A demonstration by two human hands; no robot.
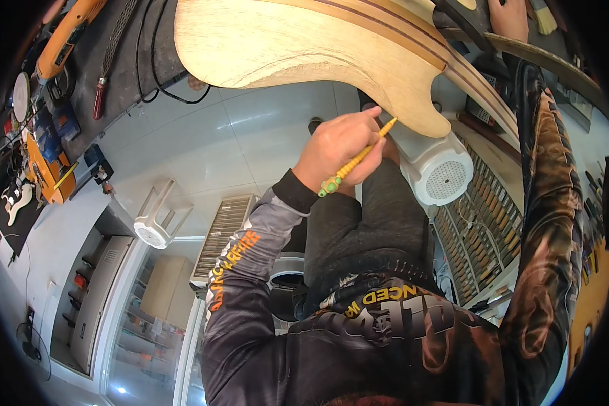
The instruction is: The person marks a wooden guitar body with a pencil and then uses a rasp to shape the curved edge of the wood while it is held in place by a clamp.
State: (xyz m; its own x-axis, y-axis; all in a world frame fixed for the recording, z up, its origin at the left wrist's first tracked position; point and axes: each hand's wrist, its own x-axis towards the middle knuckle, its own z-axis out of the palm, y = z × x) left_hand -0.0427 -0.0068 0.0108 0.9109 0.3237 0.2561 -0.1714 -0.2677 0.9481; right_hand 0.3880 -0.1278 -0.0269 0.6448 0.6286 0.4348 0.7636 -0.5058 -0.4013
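Note:
A pale wooden guitar body with darker laminated stripes reaches over the bench's edge at the top of the view. A curved line and a rougher patch show on its face near the cutaway. My left hand is closed round a yellow pen with a ridged barrel and a green ornamental end. Its tip is right by the body's near edge, beside the rounded horn; whether it touches the wood I cannot tell. My right hand is at the top right, beyond the laminated neck, its fingers partly cut off by the picture's edge.
On the dark bench at left lie an orange power tool, a red-handled rasp and a black cable. A white stool and a tool rack stand right of my legs. A brush is near my right hand.

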